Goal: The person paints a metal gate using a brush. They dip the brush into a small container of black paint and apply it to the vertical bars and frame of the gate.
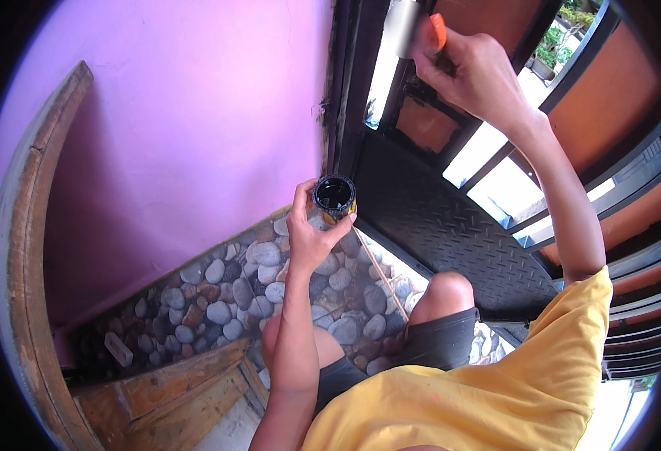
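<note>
- Far left on my feed, a curved wooden beam (pixel 26 263) arcs down the rim, bent further by the fisheye.
- Just right of it I have a pink-purple wall (pixel 195 90), shaded near the beam and bright higher up.
- At the lower left I make out a worn brown wooden frame (pixel 172 383), with a small pale block (pixel 117 349) beyond it.
- In the middle, rounded grey and brown stones (pixel 232 297) cover the floor, and a thin stick (pixel 379 270) lies slanting across them.
- To the right I see a black metal gate (pixel 450 218) with a raised tread pattern low down, orange-brown panels (pixel 620 98) above, and bright gaps showing green plants (pixel 559 46) outside.
- The left forearm rises from the lower edge, and the left hand (pixel 314 234) curls around a small open can (pixel 335 194), thumb on one side, fingers on the other. The can sits near the wall's corner, its mouth facing me, dark inside.
- The right arm, out of a yellow sleeve (pixel 571 312), reaches up toward the top of the gate. Its wrist bends inward, and the right hand (pixel 473 75) closes around an orange-handled tool (pixel 438 31); I cannot tell its blurred far end.
</note>
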Demonstrator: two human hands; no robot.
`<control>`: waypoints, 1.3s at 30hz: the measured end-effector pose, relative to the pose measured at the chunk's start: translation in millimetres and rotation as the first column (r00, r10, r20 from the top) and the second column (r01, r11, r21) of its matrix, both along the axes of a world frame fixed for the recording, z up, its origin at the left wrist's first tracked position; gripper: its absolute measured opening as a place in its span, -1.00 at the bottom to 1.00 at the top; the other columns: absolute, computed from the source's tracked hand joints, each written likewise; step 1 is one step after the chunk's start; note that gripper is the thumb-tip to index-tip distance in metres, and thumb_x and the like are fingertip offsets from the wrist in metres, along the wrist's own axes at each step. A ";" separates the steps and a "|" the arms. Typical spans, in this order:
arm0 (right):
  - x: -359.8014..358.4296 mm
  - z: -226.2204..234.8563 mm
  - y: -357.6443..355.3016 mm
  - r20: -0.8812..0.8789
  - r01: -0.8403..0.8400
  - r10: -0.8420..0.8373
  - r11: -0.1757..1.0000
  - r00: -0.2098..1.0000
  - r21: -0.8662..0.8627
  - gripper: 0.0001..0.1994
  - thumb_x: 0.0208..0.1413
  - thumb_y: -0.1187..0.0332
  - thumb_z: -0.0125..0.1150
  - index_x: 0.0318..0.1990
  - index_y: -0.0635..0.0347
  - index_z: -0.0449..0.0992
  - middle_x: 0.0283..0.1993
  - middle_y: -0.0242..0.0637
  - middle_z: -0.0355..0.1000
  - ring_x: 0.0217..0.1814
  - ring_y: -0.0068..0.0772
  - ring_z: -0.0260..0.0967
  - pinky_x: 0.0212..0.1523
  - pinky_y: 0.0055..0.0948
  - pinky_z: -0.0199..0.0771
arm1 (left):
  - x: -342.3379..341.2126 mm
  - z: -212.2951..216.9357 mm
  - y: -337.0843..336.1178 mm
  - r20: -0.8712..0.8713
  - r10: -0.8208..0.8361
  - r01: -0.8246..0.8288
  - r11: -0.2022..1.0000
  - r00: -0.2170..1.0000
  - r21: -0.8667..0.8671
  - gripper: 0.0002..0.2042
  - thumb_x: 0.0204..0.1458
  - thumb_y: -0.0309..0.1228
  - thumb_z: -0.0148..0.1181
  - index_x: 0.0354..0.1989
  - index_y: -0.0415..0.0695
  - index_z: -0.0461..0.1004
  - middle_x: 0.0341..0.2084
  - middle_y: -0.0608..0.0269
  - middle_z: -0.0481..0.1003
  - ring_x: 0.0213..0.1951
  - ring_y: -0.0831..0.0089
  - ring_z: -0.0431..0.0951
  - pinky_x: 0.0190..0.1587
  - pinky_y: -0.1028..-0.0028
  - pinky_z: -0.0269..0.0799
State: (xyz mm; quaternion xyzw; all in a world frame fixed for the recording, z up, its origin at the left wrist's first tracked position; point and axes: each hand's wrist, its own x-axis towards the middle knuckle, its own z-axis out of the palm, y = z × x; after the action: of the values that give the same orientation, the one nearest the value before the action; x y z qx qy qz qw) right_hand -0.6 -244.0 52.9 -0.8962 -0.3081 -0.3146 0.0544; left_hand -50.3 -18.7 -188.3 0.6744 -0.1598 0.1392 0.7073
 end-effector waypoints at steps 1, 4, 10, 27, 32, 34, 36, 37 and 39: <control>-2.0 1.9 0.6 0.001 0.000 0.000 0.998 1.000 0.058 -0.82 0.15 0.30 0.23 -0.21 0.22 0.50 -0.60 -0.08 0.39 -0.55 0.00 0.40 -0.42 -0.19 0.40 | -0.3 -0.2 0.9 -0.005 0.002 -0.002 1.000 1.000 0.001 -0.44 -0.22 -0.51 0.46 0.01 -0.26 0.36 -0.21 0.19 0.52 -0.13 0.46 0.52 0.05 0.41 0.38; 2.5 -2.6 -4.2 -0.024 -0.044 0.046 0.996 0.999 0.072 -0.82 0.15 0.29 0.23 -0.22 0.21 0.51 -0.59 -0.10 0.40 -0.55 -0.03 0.41 -0.41 -0.21 0.40 | 0.1 1.9 -2.2 -0.010 -0.006 0.006 1.000 1.000 -0.001 -0.44 -0.22 -0.51 0.46 0.01 -0.26 0.36 -0.21 0.19 0.52 -0.12 0.45 0.52 0.05 0.42 0.38; 0.3 -7.9 -9.2 0.103 -0.036 0.029 0.998 0.994 0.059 -0.82 0.14 0.33 0.31 -0.33 0.24 0.49 -0.64 -0.19 0.40 -0.65 -0.23 0.40 -0.54 -0.40 0.37 | 0.5 -1.8 -2.4 -0.004 0.014 -0.014 1.000 1.000 0.021 -0.43 -0.23 -0.50 0.47 0.01 -0.26 0.35 -0.21 0.19 0.52 -0.13 0.45 0.52 0.05 0.42 0.39; 5.3 -16.6 -8.0 0.124 -0.088 0.078 0.993 0.989 0.076 -0.83 0.16 0.31 0.30 -0.33 0.20 0.48 -0.61 -0.23 0.43 -0.60 -0.16 0.42 -0.51 -0.37 0.41 | 0.6 -1.8 -2.2 -0.007 -0.002 0.002 1.000 1.000 -0.002 -0.43 -0.23 -0.50 0.47 0.01 -0.26 0.35 -0.22 0.20 0.53 -0.13 0.45 0.52 0.05 0.42 0.38; 4.9 -17.5 -9.9 0.044 -0.006 0.005 1.000 0.999 0.014 -0.82 0.15 0.30 0.22 -0.19 0.18 0.48 -0.60 -0.12 0.41 -0.56 -0.04 0.42 -0.45 -0.20 0.44 | -1.2 2.9 -1.4 0.007 -0.003 0.003 1.000 1.000 0.029 -0.45 -0.20 -0.51 0.45 0.01 -0.25 0.34 -0.20 0.20 0.52 -0.11 0.45 0.53 0.05 0.41 0.39; -3.1 -13.3 -9.5 0.067 -0.017 0.015 0.999 0.998 0.040 -0.83 0.16 0.29 0.21 -0.21 0.18 0.49 -0.59 -0.12 0.43 -0.55 -0.04 0.43 -0.44 -0.21 0.45 | -1.3 1.9 -0.7 0.013 -0.006 0.005 0.999 1.000 0.047 -0.46 -0.17 -0.51 0.44 0.02 -0.24 0.34 -0.18 0.21 0.51 -0.10 0.45 0.54 0.05 0.41 0.40; -2.3 -13.5 -13.0 0.040 -0.059 0.056 0.996 0.998 0.073 -0.81 0.17 0.26 0.21 -0.23 0.20 0.51 -0.59 -0.12 0.43 -0.55 -0.05 0.44 -0.44 -0.23 0.46 | 0.3 0.7 -1.1 0.025 -0.005 0.004 0.999 1.000 0.043 -0.46 -0.17 -0.51 0.44 0.02 -0.24 0.33 -0.17 0.20 0.50 -0.10 0.44 0.53 0.06 0.41 0.40; -3.6 -13.8 -15.0 0.038 -0.057 0.054 0.996 0.998 0.073 -0.81 0.17 0.26 0.21 -0.23 0.20 0.51 -0.59 -0.12 0.43 -0.55 -0.05 0.44 -0.44 -0.23 0.46 | -0.2 0.5 -0.9 0.023 -0.006 0.005 0.999 1.000 0.044 -0.46 -0.17 -0.51 0.44 0.02 -0.24 0.33 -0.17 0.20 0.50 -0.10 0.44 0.53 0.06 0.41 0.40; -6.4 -14.0 -17.4 -0.012 0.043 -0.043 0.997 0.999 0.059 -0.79 0.17 0.25 0.22 -0.24 0.23 0.52 -0.58 -0.13 0.45 -0.55 -0.07 0.46 -0.44 -0.25 0.47 | -1.0 0.4 -0.1 0.011 -0.016 0.016 1.000 1.000 0.026 -0.46 -0.17 -0.52 0.43 0.03 -0.25 0.33 -0.17 0.20 0.50 -0.09 0.43 0.53 0.06 0.40 0.40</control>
State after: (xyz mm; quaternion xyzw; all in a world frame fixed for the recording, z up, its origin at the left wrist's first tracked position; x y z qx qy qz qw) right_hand -7.0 -261.4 38.9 -0.9023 -0.2790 -0.3198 0.0760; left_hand -51.2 -18.8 -187.9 0.6816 -0.1708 0.1352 0.6986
